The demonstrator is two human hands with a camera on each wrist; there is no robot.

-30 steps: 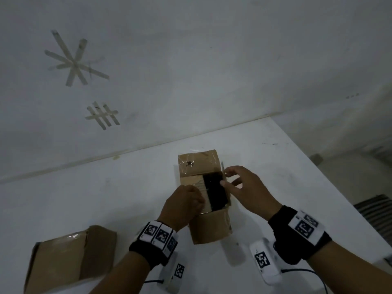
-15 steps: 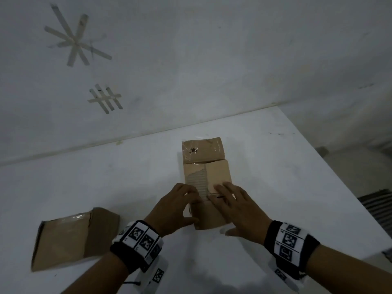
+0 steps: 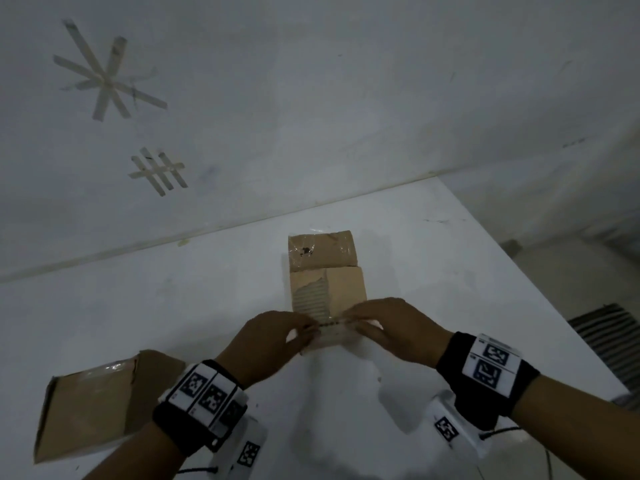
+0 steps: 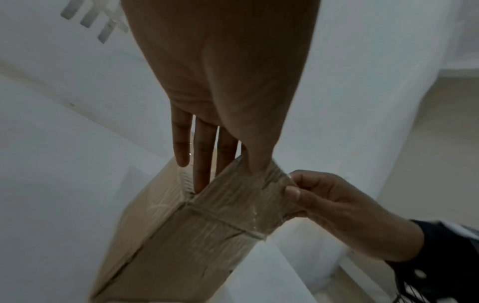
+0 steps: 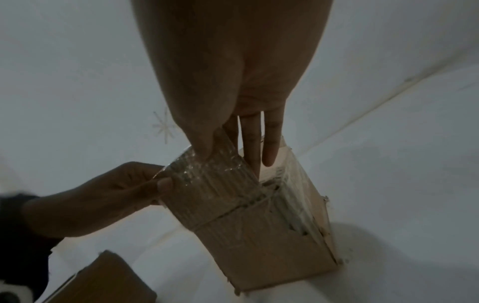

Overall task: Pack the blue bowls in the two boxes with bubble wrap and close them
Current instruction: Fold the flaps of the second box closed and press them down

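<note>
A brown cardboard box stands on the white table in front of me. Its two side flaps lie folded over the top and the taped far flap stands open. My left hand and right hand each pinch a corner of the near flap, thumbs on the outside and fingers behind it. In the left wrist view my left hand holds one corner and the right hand the other. The right wrist view shows my right hand and left hand the same way. No bowl or bubble wrap shows.
A second cardboard box lies on its side at the near left of the table. The table's right edge runs close by, with a striped object on the floor beyond. Tape marks are on the wall behind.
The dark opening on top of the box is now covered by the folded side flaps. Both hands have come back to the near flap and taken hold of its corners.
</note>
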